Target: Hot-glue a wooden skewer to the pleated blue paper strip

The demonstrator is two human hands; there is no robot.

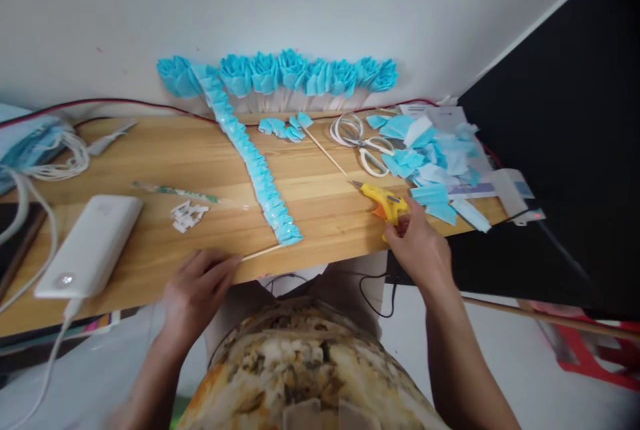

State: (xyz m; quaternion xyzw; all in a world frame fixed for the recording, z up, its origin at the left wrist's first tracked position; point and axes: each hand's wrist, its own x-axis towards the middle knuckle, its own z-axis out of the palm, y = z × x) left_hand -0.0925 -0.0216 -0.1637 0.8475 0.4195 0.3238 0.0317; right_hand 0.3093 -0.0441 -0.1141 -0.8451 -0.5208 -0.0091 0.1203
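Pleated strip: light blue, gathered into folds, with shiny spots toward its near end; you have it slanting from the far edge of the bench to the near edge.
Pale stick: thin, straight, along the near edge, one end in your left hand, the other at the strip.
Glue gun: yellow, orange trigger, dark nozzle pointing left, gripped in your right hand by the near edge.

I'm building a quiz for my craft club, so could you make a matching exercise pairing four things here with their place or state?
1. glue gun
2. scissors
3. power bank
4. blue flowers

A. connected to a white cable
B. along the wall
C. in the right hand
D. beside blue scraps

Pairs: 1-C, 2-D, 3-A, 4-B
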